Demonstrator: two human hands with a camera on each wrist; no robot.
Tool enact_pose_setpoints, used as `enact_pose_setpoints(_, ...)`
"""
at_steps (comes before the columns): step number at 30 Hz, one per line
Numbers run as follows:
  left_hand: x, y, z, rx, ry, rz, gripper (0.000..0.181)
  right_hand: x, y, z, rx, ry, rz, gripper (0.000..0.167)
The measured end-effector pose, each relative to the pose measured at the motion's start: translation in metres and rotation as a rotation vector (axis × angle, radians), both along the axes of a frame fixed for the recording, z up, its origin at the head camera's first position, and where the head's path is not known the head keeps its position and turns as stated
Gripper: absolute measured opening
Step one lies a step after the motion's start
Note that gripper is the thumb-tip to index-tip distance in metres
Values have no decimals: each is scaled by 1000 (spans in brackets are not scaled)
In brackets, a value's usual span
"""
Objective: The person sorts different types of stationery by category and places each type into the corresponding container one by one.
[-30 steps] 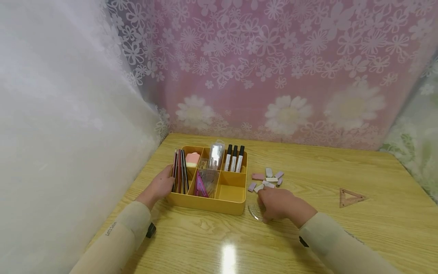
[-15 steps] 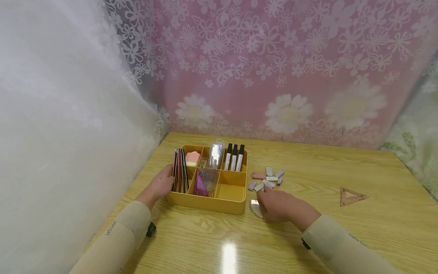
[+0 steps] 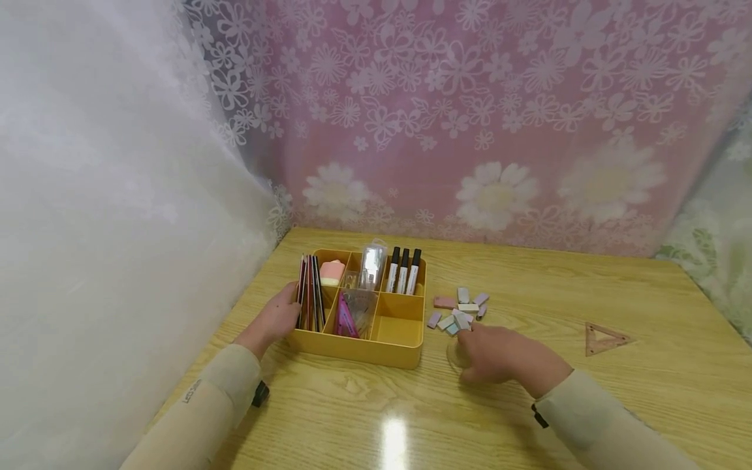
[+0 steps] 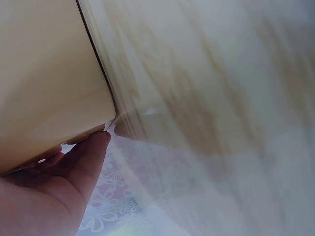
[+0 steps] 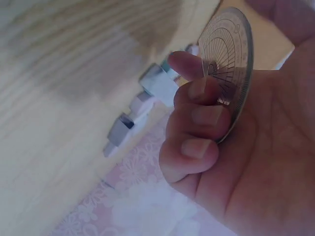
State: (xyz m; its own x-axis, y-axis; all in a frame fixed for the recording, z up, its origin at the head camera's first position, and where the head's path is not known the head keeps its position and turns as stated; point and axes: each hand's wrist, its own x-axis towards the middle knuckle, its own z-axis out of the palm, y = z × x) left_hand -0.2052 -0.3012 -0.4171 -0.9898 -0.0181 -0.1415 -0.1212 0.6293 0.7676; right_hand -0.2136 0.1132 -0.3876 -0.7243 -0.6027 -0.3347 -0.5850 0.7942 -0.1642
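Note:
My left hand (image 3: 277, 316) holds the left side of a yellow divided organizer tray (image 3: 358, 352). In the left wrist view, the fingers (image 4: 86, 167) lie against the tray's wall (image 4: 49, 88). My right hand (image 3: 493, 356) holds a clear protractor (image 5: 229, 46), its curled fingers (image 5: 197, 118) keeping the protractor against the palm. Just beyond that hand lies a loose pile of small erasers, among them a grey eraser (image 5: 160, 83), a teal eraser (image 3: 452, 329) and a pink eraser (image 3: 444, 302).
Pencils (image 3: 309, 294), a pink-and-cream item (image 3: 332, 271), a clear plastic case (image 3: 373, 264), markers (image 3: 403, 271) and a purple set square (image 3: 347, 316) occupy tray compartments. The front-right compartment (image 3: 398, 326) shows its bare floor. A triangular set square (image 3: 605, 339) lies farther right.
My right hand has shifted right, away from the tray, carrying the protractor along. The teal eraser has come into view beside the fingers. The left hand stays on the tray.

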Motion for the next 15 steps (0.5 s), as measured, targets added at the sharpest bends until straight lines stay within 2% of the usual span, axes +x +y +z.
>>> enact_pose_setpoints(6, -1, 1, 1, -3, 13, -1, 57, -5, 8, 15, -33, 38, 3, 44)
enact_pose_setpoints(9, -1, 1, 0, -2, 9, 2, 57, -9, 10, 24, -60, 70, 38, 38)
enact_pose_setpoints(15, 0, 0, -1, 10, -7, 3, 56, -16, 2, 39, -160, 135, 64, 48)
